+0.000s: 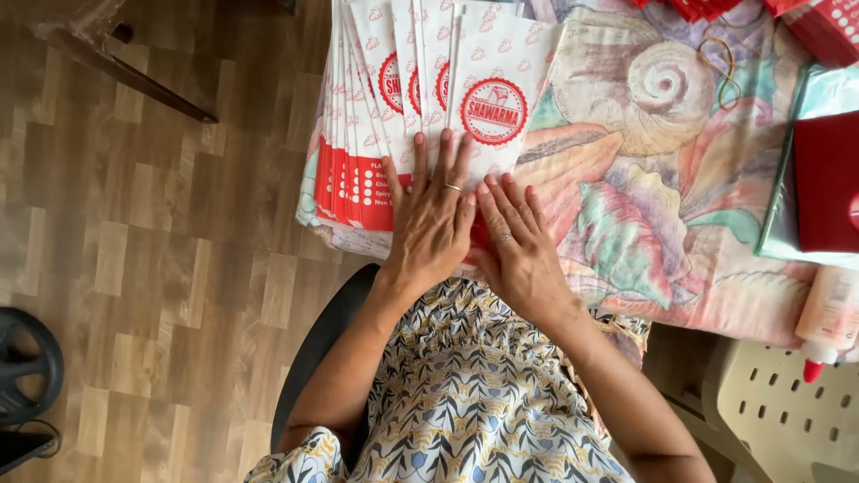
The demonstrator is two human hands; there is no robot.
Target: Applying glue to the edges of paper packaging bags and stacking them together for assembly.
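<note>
1. Hands first: left hand (pixel 431 224) lies flat, fingers spread, palm down on the fanned paper bags (pixel 420 98); it grips nothing. Right hand (pixel 517 246) lies flat beside it, fingers together, pressing the lower end of the top bag; also open, nothing grasped.
2. Bags: white paper with red round stamps and red bottoms, overlapped in a fan along the near edge of the table, on a pastel cloth (pixel 644 179) printed with shells.
3. Progress, as a judgement: the fan looks laid out and is being pressed flat; bottoms of the bags at left show red flaps already folded, the one under the hands is hidden, so I cannot tell.
4. Nearby: glue bottle (pixel 828 317) at the table's right edge, rubber band (pixel 720 58), red stacks (pixel 828 179) further right, all apart from the hands.
</note>
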